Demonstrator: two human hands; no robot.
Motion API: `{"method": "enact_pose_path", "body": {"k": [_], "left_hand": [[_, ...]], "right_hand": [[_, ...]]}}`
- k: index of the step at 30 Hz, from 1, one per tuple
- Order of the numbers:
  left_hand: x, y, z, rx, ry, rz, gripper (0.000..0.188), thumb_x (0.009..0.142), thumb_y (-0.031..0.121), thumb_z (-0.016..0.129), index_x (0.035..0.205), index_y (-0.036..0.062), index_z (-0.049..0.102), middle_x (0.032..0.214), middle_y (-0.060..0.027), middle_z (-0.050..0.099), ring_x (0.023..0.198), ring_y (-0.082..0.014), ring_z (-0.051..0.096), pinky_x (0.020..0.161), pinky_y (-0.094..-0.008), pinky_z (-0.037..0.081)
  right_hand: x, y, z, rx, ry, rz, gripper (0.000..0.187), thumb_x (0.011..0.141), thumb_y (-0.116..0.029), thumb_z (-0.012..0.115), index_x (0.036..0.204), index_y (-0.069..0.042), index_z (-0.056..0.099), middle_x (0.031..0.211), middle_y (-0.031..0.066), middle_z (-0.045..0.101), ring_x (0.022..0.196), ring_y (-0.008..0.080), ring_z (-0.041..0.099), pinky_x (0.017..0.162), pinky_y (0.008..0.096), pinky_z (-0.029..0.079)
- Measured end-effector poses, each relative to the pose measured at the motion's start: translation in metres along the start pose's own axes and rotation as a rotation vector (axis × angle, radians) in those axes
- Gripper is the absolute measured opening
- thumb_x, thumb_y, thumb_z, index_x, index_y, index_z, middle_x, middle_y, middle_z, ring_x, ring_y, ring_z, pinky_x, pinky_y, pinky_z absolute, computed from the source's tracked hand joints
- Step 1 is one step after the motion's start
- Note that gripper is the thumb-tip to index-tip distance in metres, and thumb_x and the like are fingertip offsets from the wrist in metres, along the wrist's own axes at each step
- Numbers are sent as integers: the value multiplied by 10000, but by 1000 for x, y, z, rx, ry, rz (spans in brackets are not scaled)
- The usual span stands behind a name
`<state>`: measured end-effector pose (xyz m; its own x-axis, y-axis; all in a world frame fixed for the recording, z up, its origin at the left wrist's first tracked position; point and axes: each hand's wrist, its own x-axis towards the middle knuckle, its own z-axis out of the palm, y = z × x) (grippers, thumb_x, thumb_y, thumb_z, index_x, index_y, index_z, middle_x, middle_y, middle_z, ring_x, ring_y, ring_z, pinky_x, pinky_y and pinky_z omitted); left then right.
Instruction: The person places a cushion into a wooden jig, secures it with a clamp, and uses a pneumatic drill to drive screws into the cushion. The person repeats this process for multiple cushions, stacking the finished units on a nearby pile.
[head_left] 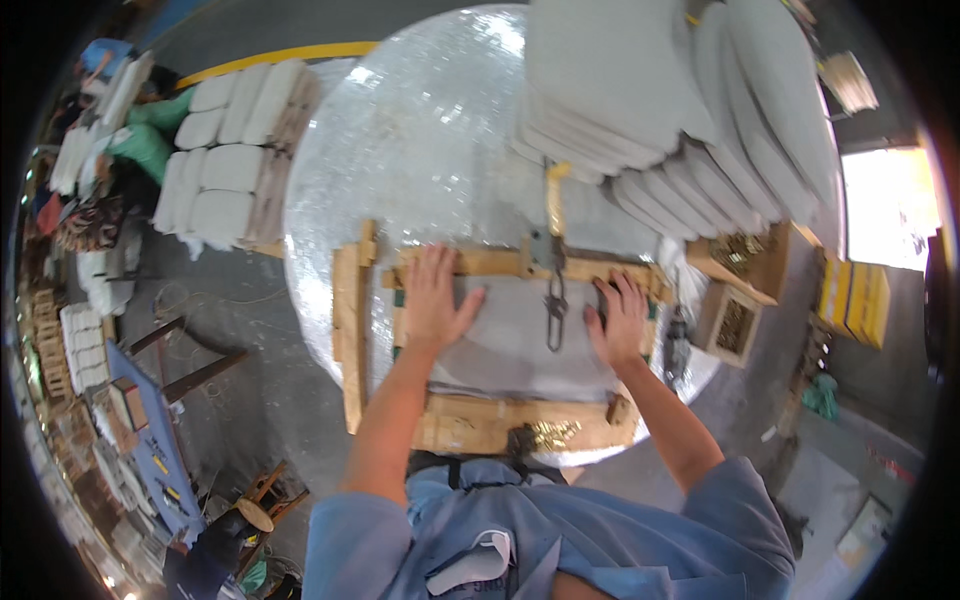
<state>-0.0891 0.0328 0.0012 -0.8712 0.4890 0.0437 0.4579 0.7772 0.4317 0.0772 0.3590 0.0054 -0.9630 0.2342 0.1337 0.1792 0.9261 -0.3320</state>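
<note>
My left hand (430, 305) lies flat with its fingers spread, palm over the left part of a pale grey panel (505, 335) and fingertips at a wooden bar (485, 262) of a frame. My right hand (622, 322) rests at the panel's right side, fingers apart and reaching to the same bar; neither hand holds anything that I can see. Between the hands a dark metal clamp-like fitting (555, 310) hangs over the panel, with a yellow handle (555, 200) beyond it. On the near wooden board (470, 424) lies a small pile of brass-coloured metal pieces (552, 433).
The frame stands on a round table wrapped in shiny film (390, 150). Tall stacks of light grey padded panels (610, 80) fill its far right. Wooden boxes (735, 322) of small metal parts stand at the right. Left are more stacks (225, 190), a blue bench (155, 440) and other people.
</note>
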Motion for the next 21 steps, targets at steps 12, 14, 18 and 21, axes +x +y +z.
{"method": "enact_pose_path", "body": {"k": [12,14,18,21], "left_hand": [[1,-13,14,16,178,112,683,1021,510,637,1521,54,543,1648,-195,466,1579,-382,361,1323,-572,217],[-11,-11,11,39,135,299,629,1026,472,640,1504,71,561,1641,-185,477,1563,-382,384,1308,-589,241],[-70,6,1,-94,-73,976,569,991,392,698,1471,103,598,1524,-180,573,1447,-393,502,1221,-601,352],[-136,34,0,-104,-329,1051,592,966,373,725,1472,93,603,1449,-157,619,1334,-345,582,1179,-577,392]], "right_hand": [[-145,-140,4,211,371,522,478,974,-156,734,1413,-32,591,1547,268,511,1481,470,435,1233,547,347],[-209,-183,10,238,292,632,496,995,-168,727,1435,-16,556,1570,286,480,1469,481,436,1226,543,354],[-322,-259,19,302,183,899,560,977,-194,738,1464,-8,535,1510,308,529,1420,474,500,1185,522,406],[-389,-286,51,516,58,1110,610,999,-269,725,1516,-43,491,1430,289,619,1341,439,603,1125,492,476]]}}
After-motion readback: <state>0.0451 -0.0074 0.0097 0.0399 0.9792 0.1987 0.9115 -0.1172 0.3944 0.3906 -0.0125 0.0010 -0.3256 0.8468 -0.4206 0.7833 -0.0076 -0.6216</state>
